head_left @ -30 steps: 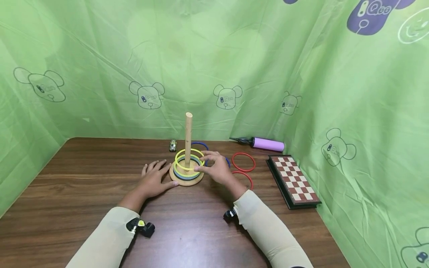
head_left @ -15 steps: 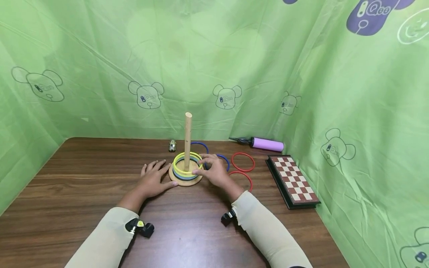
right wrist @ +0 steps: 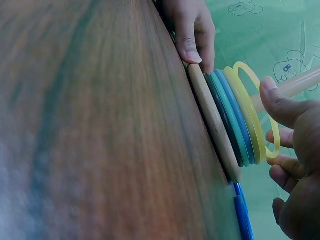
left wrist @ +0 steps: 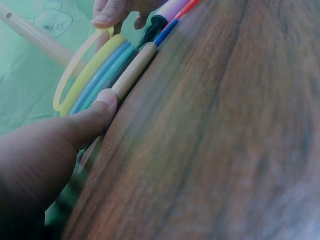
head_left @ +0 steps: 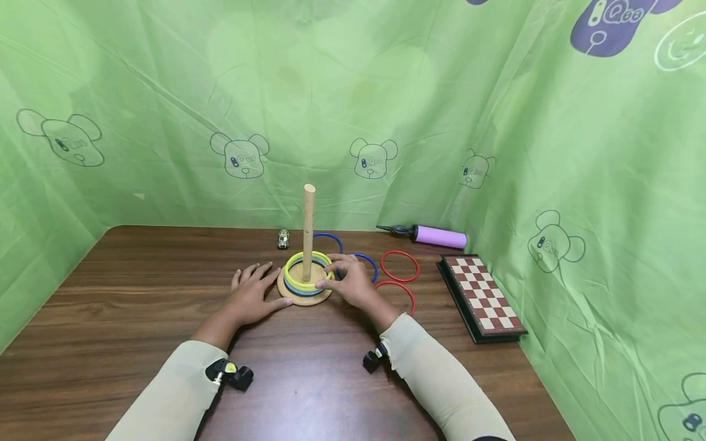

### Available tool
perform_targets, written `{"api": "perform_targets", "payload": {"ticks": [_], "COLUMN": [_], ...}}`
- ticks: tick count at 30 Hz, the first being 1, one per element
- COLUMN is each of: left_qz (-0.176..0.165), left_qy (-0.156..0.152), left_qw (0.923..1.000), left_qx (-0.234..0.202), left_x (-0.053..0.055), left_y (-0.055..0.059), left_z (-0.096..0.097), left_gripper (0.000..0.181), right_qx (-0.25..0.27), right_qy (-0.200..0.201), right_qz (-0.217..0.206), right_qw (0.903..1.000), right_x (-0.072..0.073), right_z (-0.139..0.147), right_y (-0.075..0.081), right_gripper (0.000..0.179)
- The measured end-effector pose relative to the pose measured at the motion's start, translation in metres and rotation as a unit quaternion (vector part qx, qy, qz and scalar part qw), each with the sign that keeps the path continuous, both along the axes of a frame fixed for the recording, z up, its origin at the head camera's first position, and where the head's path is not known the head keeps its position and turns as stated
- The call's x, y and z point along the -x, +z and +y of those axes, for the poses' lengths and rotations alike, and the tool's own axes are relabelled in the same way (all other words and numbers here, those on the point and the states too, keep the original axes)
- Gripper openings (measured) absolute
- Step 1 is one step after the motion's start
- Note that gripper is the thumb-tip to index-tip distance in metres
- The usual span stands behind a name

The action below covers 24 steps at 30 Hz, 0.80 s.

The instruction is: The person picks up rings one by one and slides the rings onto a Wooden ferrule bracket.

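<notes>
A wooden peg [head_left: 309,226] stands upright on a round wooden base [right wrist: 214,122]. Stacked around the peg are several rings, with teal, a blue ring [left wrist: 102,74] and a yellow ring [left wrist: 93,70] on top. Above them a second yellow ring [left wrist: 72,65] leans, its right side raised off the stack. My right hand [head_left: 355,282] holds that raised side between thumb and fingers. At the base's left, my left hand [head_left: 254,299] lies with fingers spread and its thumb pressed on the base's edge; its other fingertips are hidden in the wrist views.
Two blue rings [head_left: 375,268] and two red rings [head_left: 401,282] lie right of the base. Behind is a toy car [head_left: 283,239]. A purple hand pump [head_left: 439,236] and a folding chessboard [head_left: 485,294] lie farther right. Green curtain [head_left: 309,110] encloses the table [head_left: 165,269].
My right hand has lowered the upper yellow ring down the peg, from above the stack to close over it. The left hand keeps its place at the base.
</notes>
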<state>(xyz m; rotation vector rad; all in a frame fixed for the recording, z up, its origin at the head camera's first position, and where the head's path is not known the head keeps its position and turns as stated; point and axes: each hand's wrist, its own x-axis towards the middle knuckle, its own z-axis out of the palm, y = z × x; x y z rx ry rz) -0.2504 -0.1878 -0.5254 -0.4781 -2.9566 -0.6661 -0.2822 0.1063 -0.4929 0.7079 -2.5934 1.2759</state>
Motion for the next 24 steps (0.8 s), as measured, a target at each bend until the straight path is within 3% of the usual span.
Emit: {"api": "perform_targets", "payload": {"ticks": [24], "left_qz": [-0.007], "left_qy": [0.004], "left_qw": [1.0000], "left_qx": [0.003], "left_x": [-0.0020], "left_y": [0.0034], "left_z": [0.0010], "left_gripper": [0.097], "right_qx": [-0.012], "right_qy": [-0.007], "right_qz": [-0.003], "right_qw": [0.9999], "right_x": [0.0006], "right_z": [0.0005], "right_y": [-0.0024], "right_gripper": [0.042]}}
